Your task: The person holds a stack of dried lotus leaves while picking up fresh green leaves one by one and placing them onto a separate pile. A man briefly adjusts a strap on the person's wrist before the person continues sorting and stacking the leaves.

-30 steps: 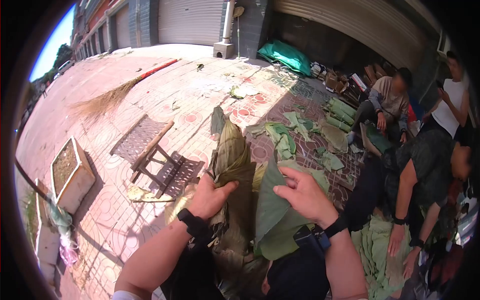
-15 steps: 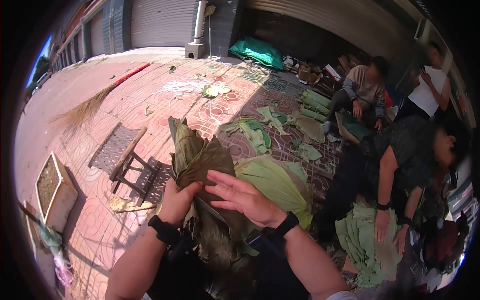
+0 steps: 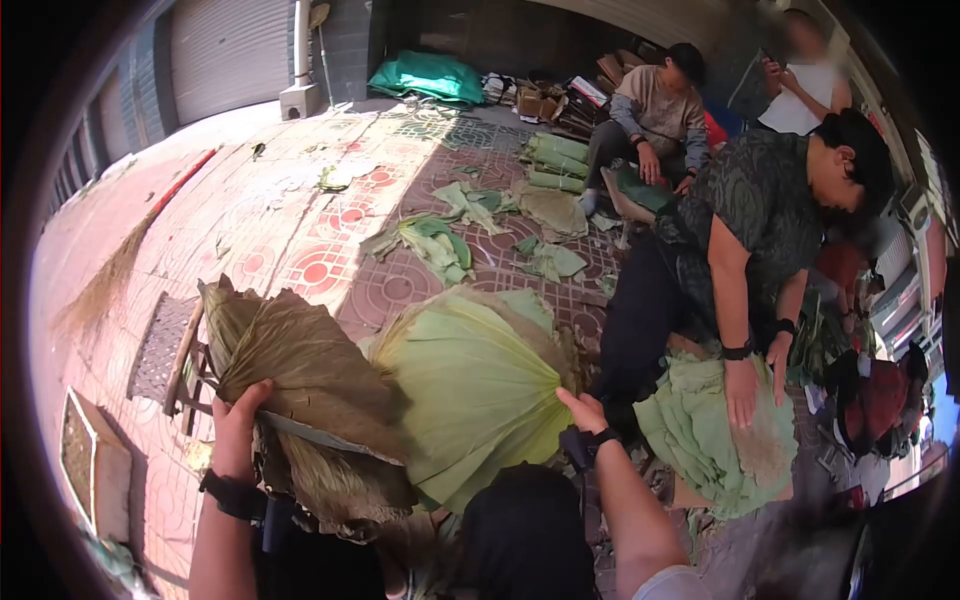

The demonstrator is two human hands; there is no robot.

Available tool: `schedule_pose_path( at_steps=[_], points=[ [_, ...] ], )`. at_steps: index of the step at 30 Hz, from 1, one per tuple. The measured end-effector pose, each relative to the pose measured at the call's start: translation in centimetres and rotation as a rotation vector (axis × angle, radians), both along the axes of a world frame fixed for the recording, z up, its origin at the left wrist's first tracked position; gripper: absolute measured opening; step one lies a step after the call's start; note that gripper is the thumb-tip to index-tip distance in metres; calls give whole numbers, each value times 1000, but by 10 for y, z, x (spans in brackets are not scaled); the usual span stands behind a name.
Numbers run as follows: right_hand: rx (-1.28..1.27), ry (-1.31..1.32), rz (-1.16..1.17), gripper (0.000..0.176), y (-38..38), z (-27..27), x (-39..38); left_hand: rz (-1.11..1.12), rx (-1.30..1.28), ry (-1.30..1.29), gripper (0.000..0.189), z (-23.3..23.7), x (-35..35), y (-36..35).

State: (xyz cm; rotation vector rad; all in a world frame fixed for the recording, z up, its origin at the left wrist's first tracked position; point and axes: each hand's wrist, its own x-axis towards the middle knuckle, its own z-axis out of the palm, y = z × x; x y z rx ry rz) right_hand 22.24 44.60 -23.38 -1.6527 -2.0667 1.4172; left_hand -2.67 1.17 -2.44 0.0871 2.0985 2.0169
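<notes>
My left hand [image 3: 240,412] is closed on the edge of a bundle of dry brown lotus leaves [image 3: 310,365], held up over my lap with ragged lower layers hanging down. My right hand [image 3: 584,412] pinches the right side of a large yellow-green lotus leaf [image 3: 475,390], where its veins meet. That leaf is spread out beside the brown bundle, which overlaps its left part. The fingers of my right hand are partly hidden by the leaf.
A co-worker on the right presses both hands on a stack of green leaves [image 3: 700,430]. Loose leaves [image 3: 430,245] lie on the paving ahead. On the left are a small stool [image 3: 165,345], a broom [image 3: 130,255] and a white planter [image 3: 95,465]. Two other people are further back.
My right hand has moved right, from beside the brown leaves to the green leaf, and taken hold of it. My left hand has shifted left with the brown bundle. The view has turned right.
</notes>
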Motion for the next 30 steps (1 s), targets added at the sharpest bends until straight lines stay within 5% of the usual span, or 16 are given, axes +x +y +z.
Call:
schedule_pose_path(
  at_steps=[6, 9, 11, 16, 20, 25, 30],
  points=[
    [-50, -86, -53, 80, 5, 1, -42, 1, -71, 58, 58, -34, -31, -12],
    [122, 301, -199, 58, -10, 22, -49, 20, -125, 59, 58, -62, -60, -26],
    [402, 593, -210, 44, -28, 64, -46, -21, -132, 118, 59, -93, -89, -44],
    [531, 840, -22, 19, -61, 210, 19, -42, -38, 173, 57, -106, -100, -45],
    [816, 812, -68, 23, -58, 282, 111, -22, -22, 142, 59, -73, -70, -34],
    [801, 697, -95, 17, -66, 332, 211, -10, -24, 179, 59, -99, -90, -35],
    [861, 634, -125, 26, -38, 317, 269, -35, -13, 216, 58, -103, -105, -35]
  ],
)
